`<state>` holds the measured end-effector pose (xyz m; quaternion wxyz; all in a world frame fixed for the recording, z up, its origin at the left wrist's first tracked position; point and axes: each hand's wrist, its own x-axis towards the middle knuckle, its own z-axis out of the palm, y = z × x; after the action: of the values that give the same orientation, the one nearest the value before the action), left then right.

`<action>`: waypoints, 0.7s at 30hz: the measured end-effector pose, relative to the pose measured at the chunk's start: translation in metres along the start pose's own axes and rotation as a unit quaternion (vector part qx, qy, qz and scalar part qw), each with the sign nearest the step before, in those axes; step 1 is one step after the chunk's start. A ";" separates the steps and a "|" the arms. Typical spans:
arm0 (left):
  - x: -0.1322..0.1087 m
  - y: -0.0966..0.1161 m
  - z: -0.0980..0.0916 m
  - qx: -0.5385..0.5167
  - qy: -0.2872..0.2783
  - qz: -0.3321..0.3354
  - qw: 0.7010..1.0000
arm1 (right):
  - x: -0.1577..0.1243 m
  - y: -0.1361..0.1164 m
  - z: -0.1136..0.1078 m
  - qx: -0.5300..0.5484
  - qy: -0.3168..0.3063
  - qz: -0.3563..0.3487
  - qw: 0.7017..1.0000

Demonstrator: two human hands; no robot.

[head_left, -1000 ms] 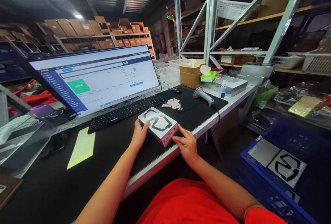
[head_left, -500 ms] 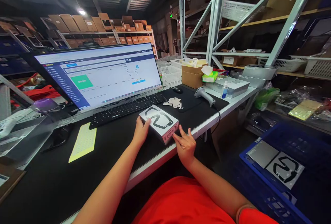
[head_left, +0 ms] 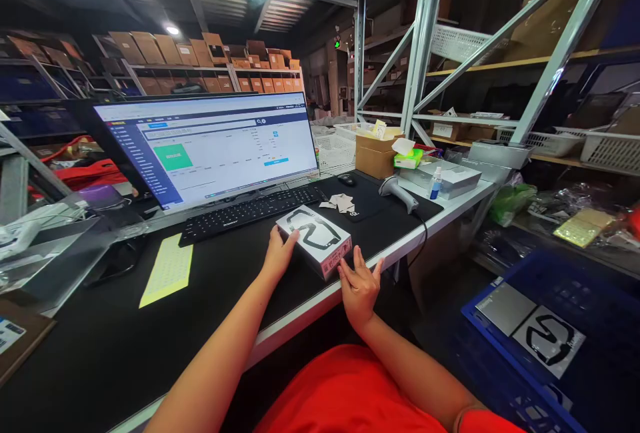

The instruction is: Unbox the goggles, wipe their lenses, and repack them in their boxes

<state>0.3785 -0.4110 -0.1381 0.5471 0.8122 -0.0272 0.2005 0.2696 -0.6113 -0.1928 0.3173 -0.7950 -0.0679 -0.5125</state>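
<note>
A white box (head_left: 314, 236) with a black strap-like shape printed on its top lies on the black desk mat, its labelled short side turned towards me. My left hand (head_left: 280, 249) is closed on the box's left end, thumb on the top edge. At the labelled side, my right hand (head_left: 360, 286) touches the box with its fingertips; its fingers are stretched and partly spread. Just beyond the box are crumpled paper scraps (head_left: 340, 203) and a black keyboard (head_left: 250, 213). A grey barcode scanner (head_left: 400, 194) lies to the right.
A lit monitor (head_left: 225, 146) stands behind the keyboard. A yellow label sheet (head_left: 167, 269) lies on the left. Further right are a mouse (head_left: 347, 180), a cardboard box (head_left: 375, 156) and a spray bottle (head_left: 435, 183). A blue crate (head_left: 480, 316) below right holds similar boxes.
The camera view has shifted slightly, so the scene sits a little further right and lower. The fingers of my right hand are raised and spread somewhat more; the left grip is unchanged.
</note>
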 end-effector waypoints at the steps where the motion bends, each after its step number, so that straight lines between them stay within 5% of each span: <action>1: 0.000 0.000 0.000 0.000 0.001 -0.002 1.000 | -0.001 -0.001 0.000 -0.005 -0.001 0.000 1.000; 7: 0.000 -0.002 0.000 -0.004 0.006 -0.005 1.000 | -0.007 -0.006 -0.001 -0.018 -0.045 0.009 0.999; 21: 0.003 -0.006 0.000 -0.017 0.009 0.003 1.000 | 0.000 -0.004 -0.003 -0.013 0.017 0.031 0.999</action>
<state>0.3824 -0.4081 -0.1423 0.5601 0.8012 -0.0279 0.2085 0.2659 -0.6097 -0.1905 0.3240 -0.7918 -0.0309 -0.5168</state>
